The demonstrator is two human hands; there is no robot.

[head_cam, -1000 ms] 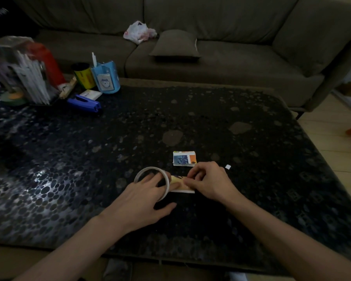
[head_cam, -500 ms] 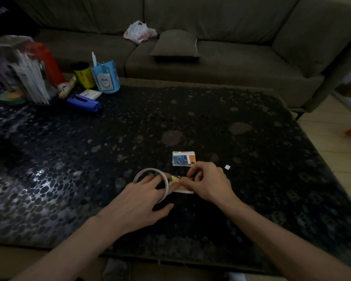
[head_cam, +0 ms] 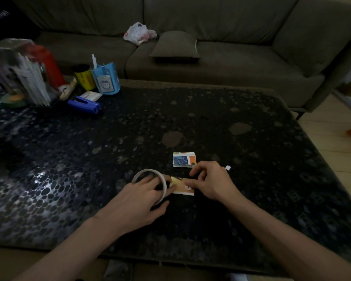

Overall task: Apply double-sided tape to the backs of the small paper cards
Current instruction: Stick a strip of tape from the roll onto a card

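A: Change against the earlier frame?

B: Almost none is noted. The left hand [head_cam: 139, 201] is still laid over the tape roll [head_cam: 150, 169]. Its fingers are nearly straight across the ring, and the index tip is reaching past the roll's right edge onto the card [head_cam: 181, 187]. The thumb is spread on the roll's near side. Nothing is gripped; the roll is only pressed to the table [head_cam: 211, 122]. The card is kept just right of the roll, touching it, unchanged. The right hand [head_cam: 211, 181], right of the roll, is kept curled, thumb and forefinger pinched on the card's right end. Whether tape is also caught there cannot be told.

A: Other cards?

B: A small card stack [head_cam: 183, 159] is seen just beyond and right of the roll, not moved. A white scrap [head_cam: 228, 167] is lying further right.

A: Containers?

B: All are found far left of the roll and beyond it. A clear holder [head_cam: 12, 63] is packed with white sticks [head_cam: 33, 82]. A yellow can [head_cam: 83, 77] is next; its contents are not seen. A blue cup [head_cam: 106, 81] is holding one white strip [head_cam: 94, 60].
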